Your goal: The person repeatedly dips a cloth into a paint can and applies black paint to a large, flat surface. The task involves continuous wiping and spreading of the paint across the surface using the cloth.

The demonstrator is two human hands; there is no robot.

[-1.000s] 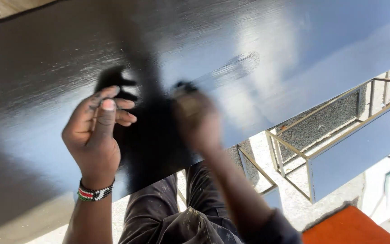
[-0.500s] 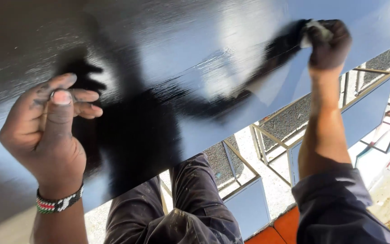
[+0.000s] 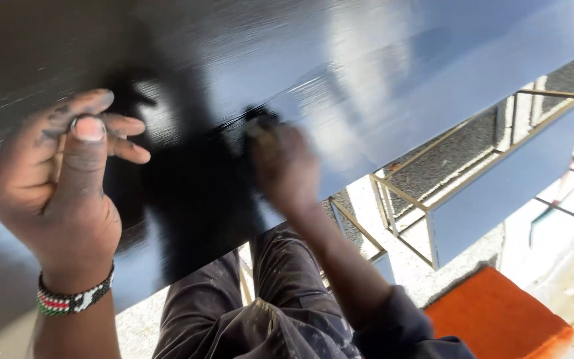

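Both hands sit on the board (image 3: 367, 60): left hand (image 3: 54, 186) at its left, right hand (image 3: 284, 166) mid-board. Metal frame (image 3: 473, 179) and cushion (image 3: 499, 312) lie below the board's right end.

Bright daylight glares pale off the glossy black panel (image 3: 380, 73), while a dark shadow falls across its middle. The right hand (image 3: 286, 166) is smeared with motion blur; the left hand (image 3: 54, 193) shows sharp.
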